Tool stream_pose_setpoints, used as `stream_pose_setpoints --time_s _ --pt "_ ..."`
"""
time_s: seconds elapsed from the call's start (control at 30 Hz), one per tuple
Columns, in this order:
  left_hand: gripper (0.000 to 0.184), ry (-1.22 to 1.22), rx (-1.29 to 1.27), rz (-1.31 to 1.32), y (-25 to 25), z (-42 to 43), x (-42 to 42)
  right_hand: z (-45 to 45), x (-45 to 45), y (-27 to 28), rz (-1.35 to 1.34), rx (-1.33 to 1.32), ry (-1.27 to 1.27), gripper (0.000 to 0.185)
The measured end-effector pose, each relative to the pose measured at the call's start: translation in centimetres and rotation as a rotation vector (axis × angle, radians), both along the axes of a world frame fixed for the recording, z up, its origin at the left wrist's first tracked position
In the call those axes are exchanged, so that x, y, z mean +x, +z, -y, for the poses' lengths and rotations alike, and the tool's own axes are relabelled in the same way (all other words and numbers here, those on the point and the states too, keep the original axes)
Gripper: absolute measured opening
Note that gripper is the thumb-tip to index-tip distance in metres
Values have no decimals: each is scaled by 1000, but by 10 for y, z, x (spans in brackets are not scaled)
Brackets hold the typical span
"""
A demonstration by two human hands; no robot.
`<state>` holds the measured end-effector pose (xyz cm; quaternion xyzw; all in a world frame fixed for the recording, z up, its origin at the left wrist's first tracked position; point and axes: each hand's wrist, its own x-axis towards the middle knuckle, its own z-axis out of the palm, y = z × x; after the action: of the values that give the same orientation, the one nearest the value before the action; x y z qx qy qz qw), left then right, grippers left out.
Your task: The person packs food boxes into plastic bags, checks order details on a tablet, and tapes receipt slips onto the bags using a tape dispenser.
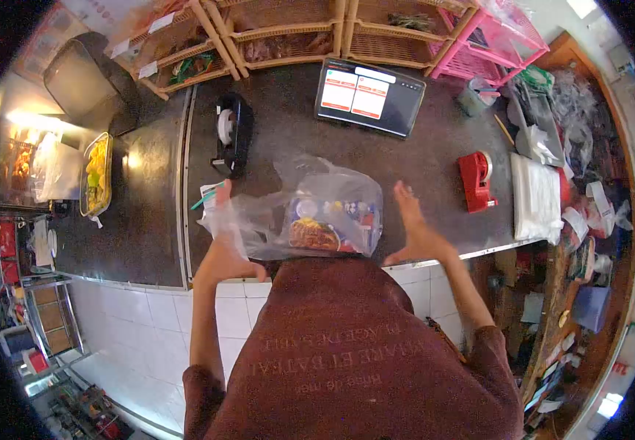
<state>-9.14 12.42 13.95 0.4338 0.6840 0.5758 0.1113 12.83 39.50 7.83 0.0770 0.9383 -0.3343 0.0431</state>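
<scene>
A clear plastic bag (258,224) lies at the table's front edge, close to my body. Inside it is a blue package (332,225) printed with a picture of noodles. My left hand (223,249) is at the bag's left end, thumb and fingers spread wide. Thin plastic overlaps its fingers, and whether they press on it I cannot tell. On the other side, my right hand (421,229) is held beside the bag, apart from it, with its fingers spread and nothing in them. A slip of paper with a teal strip (206,196) lies just behind my left fingers.
A tablet (369,97) stands at the back, below wicker shelves (280,33). Tape dispensers, one black (234,136) and one red (474,182), flank the work area. White plastic bags (536,198) are stacked on the right. A food tray (96,176) sits far left.
</scene>
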Motion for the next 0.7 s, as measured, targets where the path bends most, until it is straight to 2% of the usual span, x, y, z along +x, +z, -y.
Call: stream_pose_setpoints --time_s 0.07,0.13,0.2,0.23,0.27,0.33,0.43,0.5,0.53,0.6,0.67,0.7 --pt "64 -26 -200 -82 -24 6 9 22 -23 -11 -67 -43 17 135" --pt "56 -113 -391 108 -52 -5 14 29 -59 -30 -167 -79 16 136" --pt "38 -172 -408 -65 -76 -44 6 46 -89 -51 -86 -118 181 113" --pt "30 -151 -338 -461 -81 -58 7 58 -100 -60 -37 -157 249 105" --pt "32 -129 -326 -492 -67 -70 13 65 -107 -64 0 -209 284 98" --pt "38 -86 -303 -546 -27 -85 25 78 -114 -61 -78 -502 -6 82" --pt "54 -23 -202 -390 -24 -68 20 90 -111 -38 -198 -844 -341 60" --pt "60 244 33 -190 -26 -38 19 96 -112 -27 -204 -947 -427 46" --pt "63 369 152 -85 -29 -28 23 97 -115 -25 -129 -991 -420 45" --pt "74 303 -463 -349 -59 -24 51 116 -124 -44 -226 -775 -532 44" --pt "76 303 -686 -428 -112 -32 74 140 -131 -45 -296 -656 -574 45" --pt "75 288 -676 -435 -131 -38 83 155 -128 -36 -328 -648 -580 47"
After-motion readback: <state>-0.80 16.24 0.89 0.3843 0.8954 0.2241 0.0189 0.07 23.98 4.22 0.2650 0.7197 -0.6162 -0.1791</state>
